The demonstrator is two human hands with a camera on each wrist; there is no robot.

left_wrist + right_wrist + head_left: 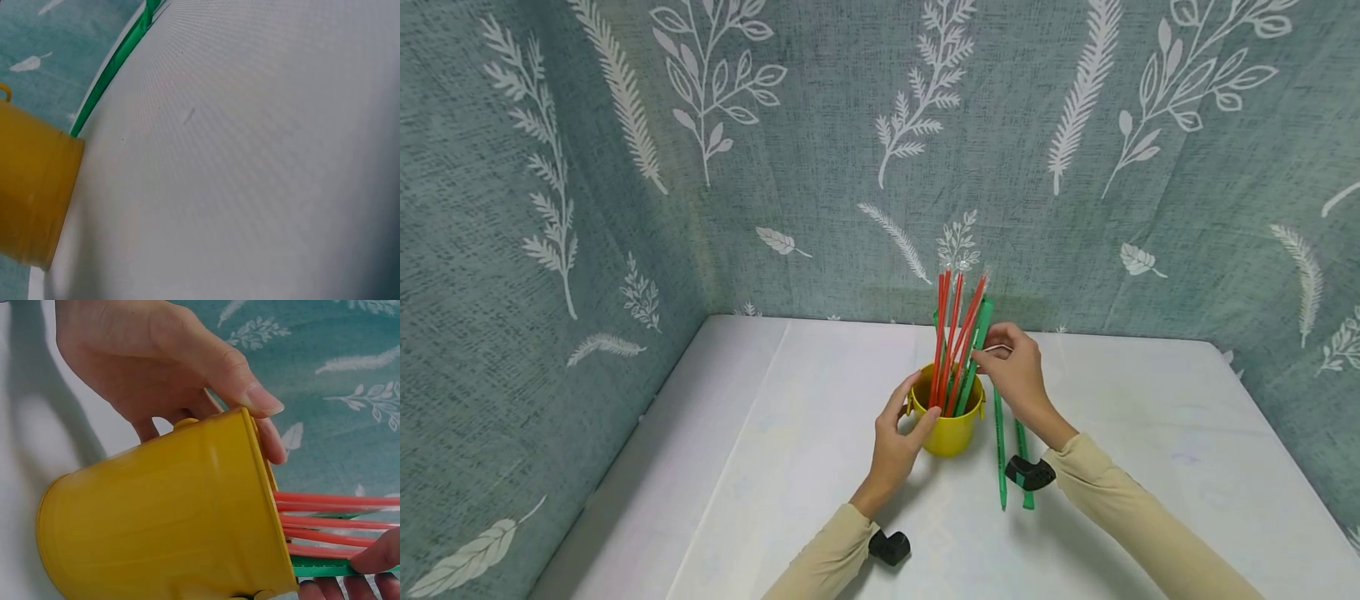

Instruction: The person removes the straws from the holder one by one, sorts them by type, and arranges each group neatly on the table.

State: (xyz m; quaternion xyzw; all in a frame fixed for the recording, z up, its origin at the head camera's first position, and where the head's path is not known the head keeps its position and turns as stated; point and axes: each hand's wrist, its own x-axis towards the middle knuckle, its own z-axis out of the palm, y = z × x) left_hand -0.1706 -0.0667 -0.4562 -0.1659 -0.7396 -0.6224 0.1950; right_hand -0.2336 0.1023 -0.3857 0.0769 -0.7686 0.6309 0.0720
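Observation:
A small yellow bucket (pixel 947 437) stands upright on the table, holding several thin red sticks (pixel 938 342) with clear wrapper ends. Among them leans a green stick (pixel 982 321), its lower end inside the bucket. My left hand (pixel 895 446) grips the bucket's left side, thumb at the near rim; the right wrist view shows this left hand (pixel 156 356) from across the bucket. My right hand (pixel 1018 375) pinches that green stick (pixel 319 567) between thumb and fingers just above the rim. Another bit of green shows behind the red sticks.
Two green sticks, one slim (pixel 1001 467) and one wider at its end (pixel 1027 498), lie on the white table (pixel 805 467) right of the bucket. Leaf-patterned teal cloth (pixel 820 167) hangs behind and at the left. Black wrist cameras (pixel 889 547) sit at both sleeves.

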